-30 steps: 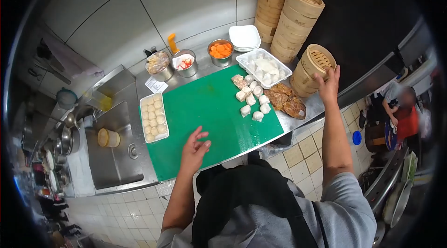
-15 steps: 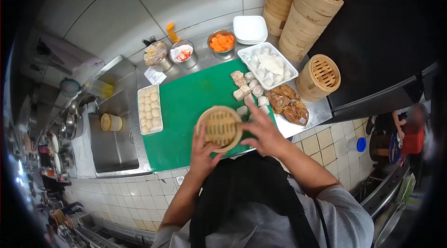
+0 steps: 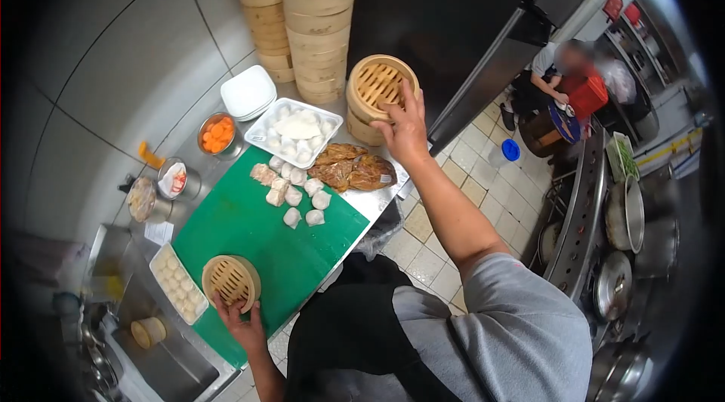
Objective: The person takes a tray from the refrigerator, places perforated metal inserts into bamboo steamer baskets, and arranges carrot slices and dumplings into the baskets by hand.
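Note:
A round bamboo steamer basket (image 3: 230, 279) with a slatted base rests on the green cutting board (image 3: 332, 232). My left hand (image 3: 243, 326) grips its near rim, with fingers over the edge and thumb at the side. Over at the far right of the counter, my right hand (image 3: 408, 129) holds the rim of the top basket on a short stack of bamboo steamers (image 3: 370, 119). Between the hands, several pale wrapped pieces (image 3: 292, 217) and several minced-looking lumps (image 3: 263, 174) lie on the board. Bagged brown food (image 3: 355, 169) sits beside the short stack.
Tall bamboo steamer stacks (image 3: 321, 40) stand against the wall. A white foam tray (image 3: 294, 132), square plates (image 3: 248, 92) and a bowl of carrot slices (image 3: 217, 135) line the back. A tray of dough balls (image 3: 178, 283) borders the sink (image 3: 162, 368). Another person (image 3: 551, 73) sits beyond.
My view has turned right. My right hand has left the small basket and reached the short steamer stack. My left hand still holds the small basket, now nearer the dough ball tray.

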Demonstrator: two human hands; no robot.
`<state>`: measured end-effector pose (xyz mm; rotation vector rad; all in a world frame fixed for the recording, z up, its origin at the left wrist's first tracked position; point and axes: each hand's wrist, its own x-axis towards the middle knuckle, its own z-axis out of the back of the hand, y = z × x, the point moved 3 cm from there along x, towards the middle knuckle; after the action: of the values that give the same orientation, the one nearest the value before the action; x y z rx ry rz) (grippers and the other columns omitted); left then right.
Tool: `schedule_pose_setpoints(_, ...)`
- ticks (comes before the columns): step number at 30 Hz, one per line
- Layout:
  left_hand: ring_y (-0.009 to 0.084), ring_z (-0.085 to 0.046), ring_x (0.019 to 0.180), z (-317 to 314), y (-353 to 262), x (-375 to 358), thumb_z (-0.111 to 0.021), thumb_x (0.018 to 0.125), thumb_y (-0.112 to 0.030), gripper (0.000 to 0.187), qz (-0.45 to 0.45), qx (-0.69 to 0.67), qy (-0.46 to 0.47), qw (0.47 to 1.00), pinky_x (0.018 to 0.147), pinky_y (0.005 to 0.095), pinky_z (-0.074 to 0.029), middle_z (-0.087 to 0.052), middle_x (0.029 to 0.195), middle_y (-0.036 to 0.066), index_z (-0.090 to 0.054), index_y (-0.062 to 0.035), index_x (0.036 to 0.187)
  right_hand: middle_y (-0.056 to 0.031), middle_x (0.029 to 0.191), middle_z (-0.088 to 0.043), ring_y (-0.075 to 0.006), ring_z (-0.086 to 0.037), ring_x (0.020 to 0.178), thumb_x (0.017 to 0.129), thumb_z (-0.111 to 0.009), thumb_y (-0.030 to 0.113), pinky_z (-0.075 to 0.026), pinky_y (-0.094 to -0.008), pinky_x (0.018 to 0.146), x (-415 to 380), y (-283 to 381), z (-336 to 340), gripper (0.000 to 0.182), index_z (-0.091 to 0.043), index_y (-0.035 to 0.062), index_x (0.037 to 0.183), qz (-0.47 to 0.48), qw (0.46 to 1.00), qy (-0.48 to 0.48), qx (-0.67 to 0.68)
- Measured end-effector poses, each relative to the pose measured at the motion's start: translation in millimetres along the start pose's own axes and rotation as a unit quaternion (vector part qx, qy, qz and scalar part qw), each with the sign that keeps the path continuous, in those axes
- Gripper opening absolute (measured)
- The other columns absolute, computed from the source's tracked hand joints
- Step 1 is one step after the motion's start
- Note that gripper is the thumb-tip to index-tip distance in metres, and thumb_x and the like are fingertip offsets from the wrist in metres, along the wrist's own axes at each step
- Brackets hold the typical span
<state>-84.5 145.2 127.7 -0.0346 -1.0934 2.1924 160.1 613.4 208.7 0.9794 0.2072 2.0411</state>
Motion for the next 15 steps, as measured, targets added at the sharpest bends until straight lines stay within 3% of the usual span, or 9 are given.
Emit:
schedule_pose_setpoints(2, 0.0392, -0.036, 0.142, 1, 1, 12, -0.078, 0.073, 0.004, 0.023, 0.023, -0.006, 0.007, 1.000, 0.114, 0.0457, -0.034, -0.034, 0.156, 0.019, -0.062, -0.0029, 0.089, -0.0216, 0.157, -0.030, -0.0513, -0.025, 0.143, 0.072, -0.084, 0.023, -0.028, -0.0534, 0.117, -13, 24, 21, 0.042, -0.071, 0.0143, 0.111, 0.031, 0.999, -0.008, 0.002)
schedule_pose_setpoints(4, 0.0390, -0.036, 0.142, 2, 6, 29, -0.077, 0.077, -0.001, 0.023, 0.006, 0.041, 0.042, 0.998, 0.113, 0.0452, -0.035, -0.034, 0.155, 0.022, -0.065, -0.0024, 0.096, -0.0227, 0.153, -0.036, -0.0508, -0.028, 0.141, 0.072, -0.084, 0.023, -0.029, -0.0552, 0.116, -36, 57, 30, 0.040, -0.072, 0.0155, 0.110, 0.153, 0.977, 0.100, 0.107)
schedule_pose_setpoints(6, 0.0396, -0.034, 0.142, -3, 30, 42, -0.077, 0.079, -0.008, 0.028, 0.017, 0.005, 0.042, 0.999, 0.114, 0.0478, -0.031, -0.032, 0.155, 0.024, -0.066, -0.0043, 0.105, -0.0200, 0.151, -0.039, -0.0477, -0.030, 0.142, 0.071, -0.085, 0.027, -0.031, -0.0559, 0.114, -74, 93, 30, 0.036, -0.073, 0.0115, 0.102, 0.184, 0.942, 0.204, 0.195)
schedule_pose_setpoints(8, 0.0403, -0.033, 0.143, -5, 31, 52, -0.077, 0.081, -0.015, 0.034, 0.031, -0.024, 0.037, 0.999, 0.116, 0.0503, -0.027, -0.031, 0.155, 0.025, -0.067, -0.0061, 0.113, -0.0192, 0.148, -0.043, -0.0511, -0.027, 0.141, 0.069, -0.085, 0.025, -0.031, -0.0555, 0.115, -114, 124, 10, 0.040, -0.071, 0.0146, 0.105, 0.216, 0.888, 0.305, 0.269)
schedule_pose_setpoints(10, 0.0433, -0.027, 0.145, -2, 11, 59, -0.075, 0.084, -0.030, 0.052, -0.064, 0.159, 0.043, 0.984, 0.118, 0.0549, -0.016, -0.028, 0.156, 0.028, -0.062, -0.0109, 0.130, -0.0180, 0.149, -0.042, -0.0493, -0.028, 0.142, 0.072, -0.083, 0.027, -0.031, -0.0554, 0.115, -150, 154, -16, 0.041, -0.071, 0.0140, 0.109, 0.252, 0.845, 0.386, 0.271)
schedule_pose_setpoints(12, 0.0470, -0.018, 0.147, -10, 1, 59, -0.073, 0.084, -0.038, 0.059, -0.050, 0.119, 0.054, 0.990, 0.118, 0.0601, -0.006, -0.026, 0.157, 0.028, -0.057, -0.0135, 0.136, -0.0186, 0.152, -0.038, -0.0495, -0.028, 0.142, 0.071, -0.084, 0.026, -0.031, -0.0552, 0.116, -174, 179, -44, 0.047, -0.069, 0.0150, 0.114, 0.266, 0.806, 0.435, 0.300)
schedule_pose_setpoints(14, 0.0501, -0.012, 0.147, -17, -20, 55, -0.071, 0.085, -0.038, 0.061, 0.071, 0.219, 0.114, 0.967, 0.116, 0.0644, -0.006, -0.026, 0.158, 0.025, -0.055, -0.0130, 0.139, -0.0198, 0.154, -0.034, -0.0484, -0.028, 0.143, 0.069, -0.085, 0.024, -0.032, -0.0545, 0.115, -179, 196, -61, 0.053, -0.067, 0.0154, 0.118, 0.285, 0.793, 0.463, 0.275)
schedule_pose_setpoints(15, 0.0501, -0.012, 0.147, -14, -19, 55, -0.071, 0.085, -0.038, 0.061, 0.088, 0.228, 0.105, 0.964, 0.116, 0.0644, -0.006, -0.026, 0.158, 0.025, -0.055, -0.0130, 0.139, -0.0215, 0.156, -0.031, -0.0479, -0.029, 0.143, 0.068, -0.086, 0.021, -0.033, -0.0529, 0.114, -167, 197, -61, 0.058, -0.066, 0.0166, 0.122, 0.280, 0.813, 0.417, 0.295)
